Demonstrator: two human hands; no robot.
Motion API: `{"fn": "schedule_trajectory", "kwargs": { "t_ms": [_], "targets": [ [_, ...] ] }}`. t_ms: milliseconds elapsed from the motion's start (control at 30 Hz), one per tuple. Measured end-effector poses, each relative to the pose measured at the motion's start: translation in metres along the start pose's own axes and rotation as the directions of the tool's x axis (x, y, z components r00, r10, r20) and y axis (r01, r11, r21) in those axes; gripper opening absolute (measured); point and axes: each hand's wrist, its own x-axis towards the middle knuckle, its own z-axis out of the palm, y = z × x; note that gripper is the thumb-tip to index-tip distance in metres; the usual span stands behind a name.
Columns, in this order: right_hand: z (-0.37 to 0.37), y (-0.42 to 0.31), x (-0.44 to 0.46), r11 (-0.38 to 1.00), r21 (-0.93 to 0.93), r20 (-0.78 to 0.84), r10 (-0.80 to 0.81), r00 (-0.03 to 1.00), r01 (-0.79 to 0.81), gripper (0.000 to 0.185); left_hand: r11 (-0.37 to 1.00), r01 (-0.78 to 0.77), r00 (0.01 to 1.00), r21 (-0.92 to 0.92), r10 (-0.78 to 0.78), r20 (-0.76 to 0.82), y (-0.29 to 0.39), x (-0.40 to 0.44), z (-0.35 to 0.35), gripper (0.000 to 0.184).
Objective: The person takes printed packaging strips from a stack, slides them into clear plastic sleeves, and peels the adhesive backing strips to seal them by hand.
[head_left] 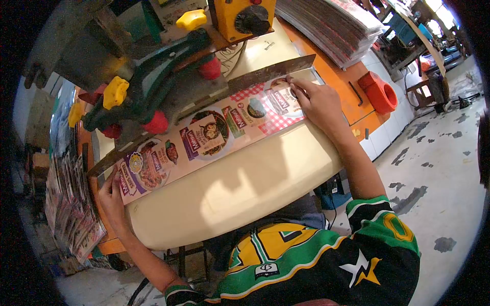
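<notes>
A long printed sheet (178, 153) with food pictures and "Mahsuri" labels lies across a cream work surface (229, 188). Its far edge runs along a dark metal guide (270, 72) under a machine. My left hand (113, 200) grips the sheet's left end, thumb and fingers at its edge, partly hidden. At the other end, my right hand (317, 102) is closed on the sheet's upper right corner, with thumb and index finger together. Whether it is one sheet or a thin stack, I cannot tell.
Above the sheet stands a machine with a dark green arm (173, 56), yellow knobs (116, 92) and red pads (155, 122). A tall stack of printed sheets (332, 25), a hex key (355, 94) and a red ring-shaped part (378, 92) sit at right. More printed sheets (71, 219) hang at left.
</notes>
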Motion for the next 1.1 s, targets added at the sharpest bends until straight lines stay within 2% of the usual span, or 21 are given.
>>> {"fn": "schedule_trajectory", "kwargs": {
  "t_ms": [167,300,367,400,500,567,600,667,700,800,867,1000,1067,1100],
  "targets": [
    [0.002,0.001,-0.001,1.000,-0.011,-0.003,0.000,1.000,0.000,0.029,0.994,0.026,0.999,-0.106,-0.022,0.038,-0.016,0.002,0.001,0.035],
    [0.002,0.000,-0.002,1.000,0.008,0.014,0.012,1.000,-0.012,0.029,0.996,0.090,0.995,0.004,-0.090,0.039,0.000,0.000,-0.004,0.035],
    [0.002,0.000,-0.002,0.999,0.045,0.001,-0.008,1.000,0.008,0.029,0.980,0.068,0.997,-0.187,-0.061,0.041,0.011,-0.002,-0.002,0.035],
    [0.003,0.001,-0.002,0.999,0.032,-0.003,-0.014,1.000,0.014,0.029,0.979,0.073,0.997,-0.189,-0.068,0.033,0.016,-0.004,-0.003,0.035],
    [0.002,0.003,-0.002,0.999,0.037,-0.012,-0.028,1.000,0.029,0.029,0.997,-0.051,0.998,-0.062,0.049,-0.033,0.018,-0.006,-0.007,0.035],
    [0.000,0.000,-0.003,0.998,0.055,-0.011,-0.032,0.999,0.032,0.029,0.977,0.181,0.983,-0.111,-0.175,0.063,0.001,0.000,-0.005,0.036],
    [-0.003,-0.003,-0.003,0.999,0.053,0.015,0.004,1.000,-0.004,0.029,0.976,0.186,0.982,-0.114,-0.180,0.058,0.001,-0.001,-0.003,0.036],
    [-0.003,-0.002,-0.002,0.998,0.049,0.042,0.038,0.998,-0.040,0.030,0.968,0.063,0.998,-0.243,-0.068,-0.014,0.004,-0.004,0.001,0.036],
    [0.000,0.000,-0.001,0.998,0.056,0.024,0.017,1.000,-0.018,0.030,0.968,0.065,0.997,-0.244,-0.070,-0.013,0.001,-0.004,0.002,0.036],
    [-0.001,0.000,-0.003,0.998,0.067,-0.001,-0.006,1.000,0.006,0.030,0.974,0.126,0.992,-0.187,-0.124,0.024,-0.007,-0.001,0.001,0.037],
    [-0.002,-0.002,-0.004,0.997,0.076,-0.007,-0.014,1.000,0.015,0.030,0.997,0.064,0.998,-0.038,-0.064,-0.005,-0.009,-0.001,0.000,0.035],
    [-0.005,-0.004,-0.003,0.997,0.078,0.027,0.022,0.999,-0.024,0.031,0.987,0.141,0.989,-0.076,-0.144,-0.038,0.014,-0.004,-0.007,0.033],
    [-0.007,-0.009,-0.004,0.992,0.117,0.032,0.050,0.998,-0.054,0.031,0.998,0.060,0.998,-0.001,-0.060,-0.012,-0.016,0.001,-0.001,0.033],
    [-0.010,-0.014,-0.004,0.986,0.144,0.047,0.072,0.996,-0.078,0.032,0.995,0.028,0.999,-0.099,-0.032,-0.032,-0.034,0.003,0.008,0.033]
  ]
}}
